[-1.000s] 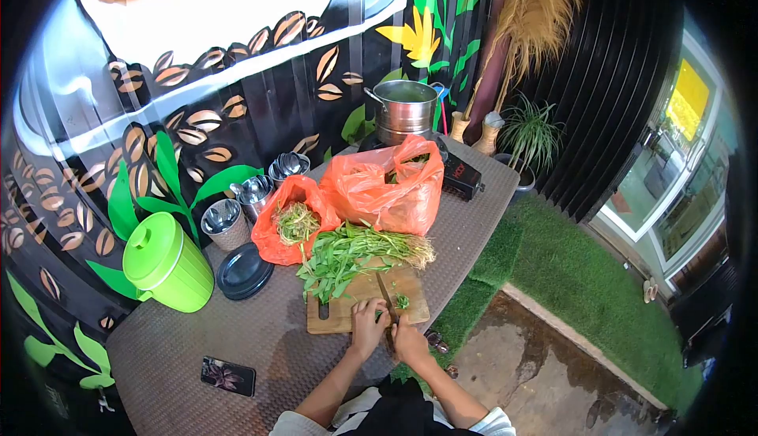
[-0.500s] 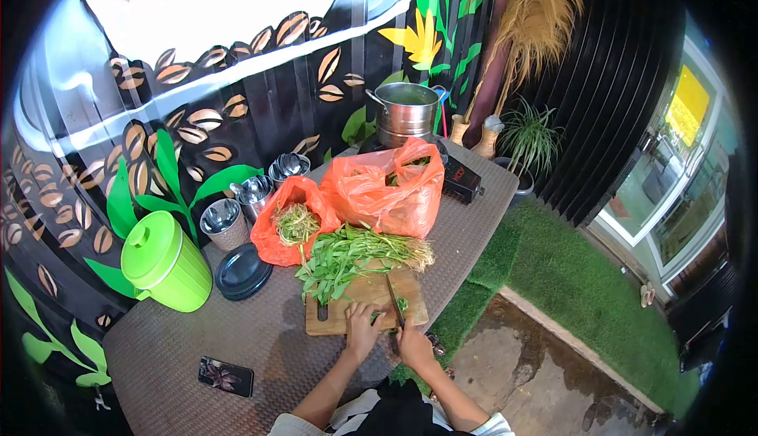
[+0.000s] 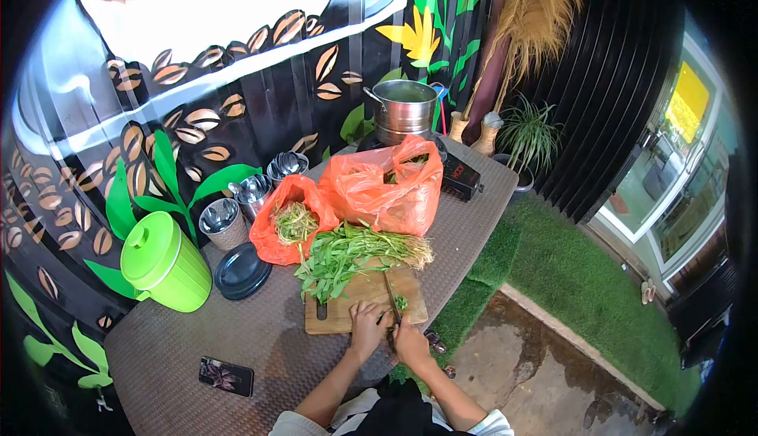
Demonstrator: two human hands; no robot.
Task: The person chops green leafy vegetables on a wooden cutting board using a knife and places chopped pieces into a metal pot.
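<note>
My right hand (image 3: pixel 410 343) is closed round the handle of a knife (image 3: pixel 392 294), whose blade points away from me over a wooden cutting board (image 3: pixel 355 290). Beside the blade, my left hand (image 3: pixel 367 327) presses curled fingers onto the board, holding some greens that are mostly hidden under them. A small heap of chopped greens (image 3: pixel 401 302) lies just right of the blade. Across the board's far edge rests a large bunch of leafy greens (image 3: pixel 347 254), roots toward the right.
Behind the greens stand two orange plastic bags (image 3: pixel 383 187) (image 3: pixel 268 234). Black plates (image 3: pixel 242 271), a green lidded bucket (image 3: pixel 167 262) and metal cups (image 3: pixel 253 191) are at the left. A steel pot (image 3: pixel 405 112) is at the back, a phone (image 3: pixel 226 376) near the front.
My left hand has shifted slightly right, closer to the knife. The knife and right hand have moved only a little, staying over the board.
</note>
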